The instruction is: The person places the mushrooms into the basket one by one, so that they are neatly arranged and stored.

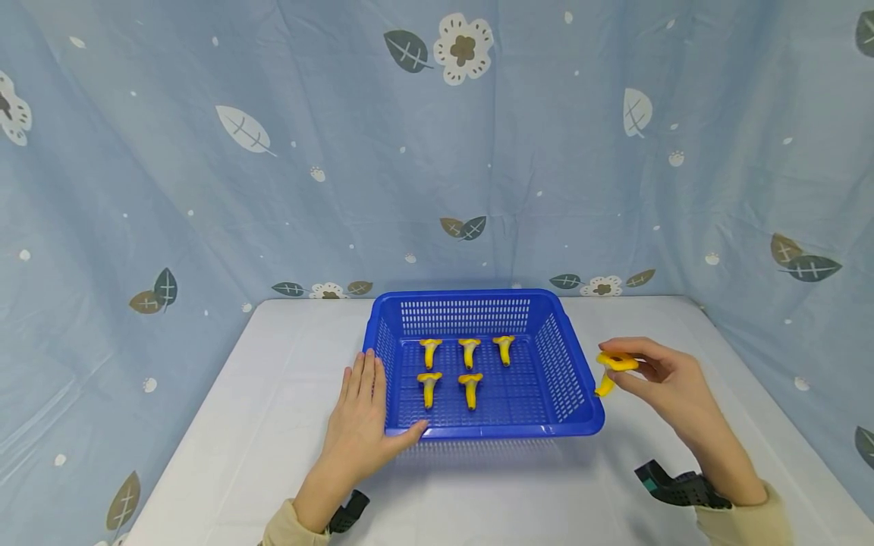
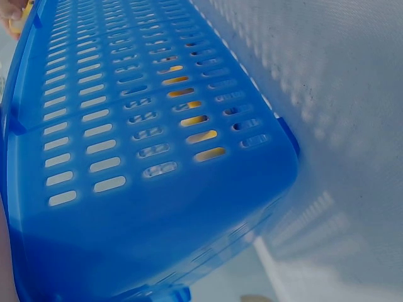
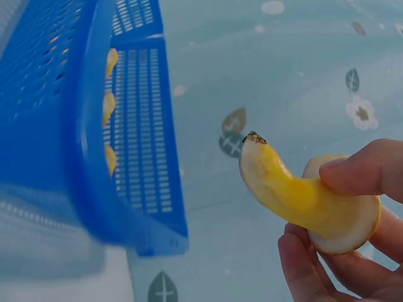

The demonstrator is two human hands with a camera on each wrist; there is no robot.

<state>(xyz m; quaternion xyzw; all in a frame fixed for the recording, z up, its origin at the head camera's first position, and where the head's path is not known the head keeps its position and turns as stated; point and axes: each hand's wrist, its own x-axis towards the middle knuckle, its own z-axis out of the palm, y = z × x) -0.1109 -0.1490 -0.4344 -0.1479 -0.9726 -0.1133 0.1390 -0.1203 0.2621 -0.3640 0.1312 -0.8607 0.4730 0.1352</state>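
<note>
My right hand [image 1: 672,387] pinches a yellow mushroom [image 1: 617,362] by its cap, just outside the right rim of a blue plastic basket [image 1: 492,432]. In the right wrist view this mushroom [image 3: 296,195] shows a curved stem with a dark tip, pointing towards the basket. My left hand [image 1: 360,425] rests on the basket's front left corner, fingers straight along the left rim and thumb along the front rim. Several more yellow mushrooms [image 1: 470,388] lie inside in two rows, caps towards the back: three behind, two in front. The left wrist view shows mainly the slotted basket wall [image 2: 157,207].
The basket stands on a table with a white cover [image 1: 300,341]. A blue curtain [image 1: 341,174] with leaves and flowers hangs behind and along both sides. A black strap [image 1: 683,485] is round my right wrist, another black strap [image 1: 350,512] round my left.
</note>
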